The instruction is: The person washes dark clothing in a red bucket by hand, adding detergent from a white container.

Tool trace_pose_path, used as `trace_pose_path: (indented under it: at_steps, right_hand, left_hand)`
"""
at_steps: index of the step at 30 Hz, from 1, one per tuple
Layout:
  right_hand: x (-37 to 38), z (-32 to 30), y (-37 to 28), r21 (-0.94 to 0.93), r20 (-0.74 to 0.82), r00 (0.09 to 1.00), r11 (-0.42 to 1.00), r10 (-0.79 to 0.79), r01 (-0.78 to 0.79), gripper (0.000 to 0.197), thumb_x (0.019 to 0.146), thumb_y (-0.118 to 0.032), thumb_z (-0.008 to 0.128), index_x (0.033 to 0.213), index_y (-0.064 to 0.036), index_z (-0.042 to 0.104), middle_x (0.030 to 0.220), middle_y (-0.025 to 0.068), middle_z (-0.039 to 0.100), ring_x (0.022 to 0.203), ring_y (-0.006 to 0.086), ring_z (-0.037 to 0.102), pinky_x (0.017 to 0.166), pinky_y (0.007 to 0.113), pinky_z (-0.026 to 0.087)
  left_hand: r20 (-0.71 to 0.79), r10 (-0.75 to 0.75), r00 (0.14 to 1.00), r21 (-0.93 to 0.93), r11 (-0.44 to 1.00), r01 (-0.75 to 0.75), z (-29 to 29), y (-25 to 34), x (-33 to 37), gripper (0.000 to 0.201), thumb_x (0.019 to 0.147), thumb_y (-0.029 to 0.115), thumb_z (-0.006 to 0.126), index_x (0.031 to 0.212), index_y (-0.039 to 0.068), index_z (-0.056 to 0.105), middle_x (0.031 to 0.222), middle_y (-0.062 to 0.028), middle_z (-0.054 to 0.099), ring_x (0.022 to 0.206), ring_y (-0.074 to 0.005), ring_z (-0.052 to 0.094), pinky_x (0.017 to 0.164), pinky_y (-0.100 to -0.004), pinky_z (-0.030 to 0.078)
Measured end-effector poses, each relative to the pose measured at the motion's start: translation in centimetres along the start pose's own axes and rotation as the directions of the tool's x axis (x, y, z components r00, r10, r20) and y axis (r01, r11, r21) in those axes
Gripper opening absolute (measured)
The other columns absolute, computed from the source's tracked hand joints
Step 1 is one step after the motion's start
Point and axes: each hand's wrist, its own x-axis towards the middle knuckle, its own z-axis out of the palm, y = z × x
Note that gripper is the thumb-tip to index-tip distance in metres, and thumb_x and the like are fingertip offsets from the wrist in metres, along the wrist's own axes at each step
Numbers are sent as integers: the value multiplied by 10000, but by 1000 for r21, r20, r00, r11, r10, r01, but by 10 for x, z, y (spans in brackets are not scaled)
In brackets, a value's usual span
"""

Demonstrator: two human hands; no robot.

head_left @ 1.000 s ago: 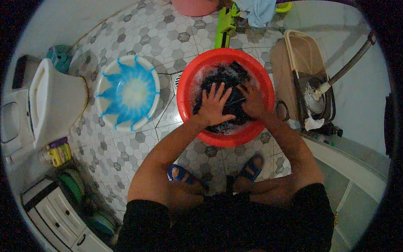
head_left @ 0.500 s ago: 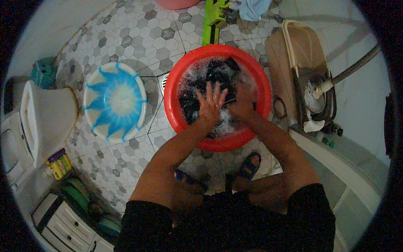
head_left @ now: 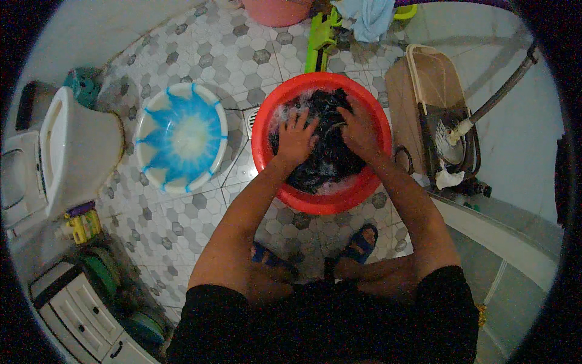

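Note:
A soaked black cloth point(head_left: 327, 155) lies bunched in soapy water inside a red basin point(head_left: 262, 151) in front of me. My left hand point(head_left: 297, 141) rests on the cloth's left side with its fingers spread, gripping nothing. On the right side, my right hand point(head_left: 362, 132) is curled against the cloth and appears to grip a fold of it, its fingertips partly hidden. White foam floats at the basin's upper left and lower edges. Both forearms reach over the near rim.
A white-and-blue basin point(head_left: 209, 106) stands at the left, beyond it a toilet point(head_left: 91, 142). A beige tub-like item point(head_left: 436, 70) with a hose point(head_left: 503, 88) leans at the right wall. A green-handled tool point(head_left: 319, 42) and a pink tub point(head_left: 276, 13) are at the far side. A floor drain point(head_left: 252, 119) is beside the red basin.
My left hand has turned from palm up to palm down onto the cloth. The cloth now stands higher and more spread between my hands, with less foam showing. The view has shifted slightly.

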Motion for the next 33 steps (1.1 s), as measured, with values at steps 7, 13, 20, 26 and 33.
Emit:
trace_pose_path:
  at_steps: [7, 13, 20, 26, 33]
  right_hand:
    - [2, 51, 0, -177, -74, 997, 984, -37, 23, 567, 762, -253, 658, 1299, -90, 579, 1434, 222, 442, 1359, 434, 350, 1054, 642, 295]
    - [7, 69, 3, -264, 64, 996, 964, 57, -38, 466, 798, -272, 635, 1220, -74, 621, 1356, 214, 493, 1289, 419, 415, 1023, 637, 321]
    - [45, 53, -18, -226, 392, 884, 958, 255, -176, 477, 862, -203, 524, 1316, -59, 551, 1344, 270, 460, 1252, 491, 402, 1085, 599, 278]
    - [45, 74, 39, -202, 349, 937, 978, 26, 49, 582, 854, -347, 598, 1362, -77, 516, 1458, 290, 372, 1333, 509, 335, 1116, 588, 258]
    - [-56, 17, 12, -202, 314, 948, 972, -49, 117, 910, 753, -693, 621, 1453, -143, 430, 1550, 285, 235, 1424, 509, 186, 1131, 647, 159]
  left_hand:
    - [-35, -69, 997, -37, 997, 68, 2, 13, 11, 672, 924, 554, 509, 1489, 214, 378, 1581, -192, 217, 1453, -440, 169, 1062, -730, 196]
    - [174, -86, 981, -282, 950, 133, 13, -2, 21, 701, 918, 488, 552, 1418, 15, 421, 1555, -260, 227, 1402, -508, 230, 1119, -632, 208]
    - [65, -180, 982, -160, 969, 188, 3, -4, 23, 719, 936, 536, 488, 1393, -17, 437, 1503, -281, 308, 1382, -479, 287, 1159, -597, 141]
    - [243, -128, 962, -243, 952, 188, -7, -8, 44, 825, 895, 653, 475, 1459, 57, 390, 1571, -250, 178, 1443, -479, 157, 1145, -644, 94]
    - [327, 40, 944, -62, 998, -21, -43, 32, -17, 1222, 624, 728, 727, 1563, 184, 165, 1625, -181, 55, 1476, -455, 48, 1050, -755, 170]
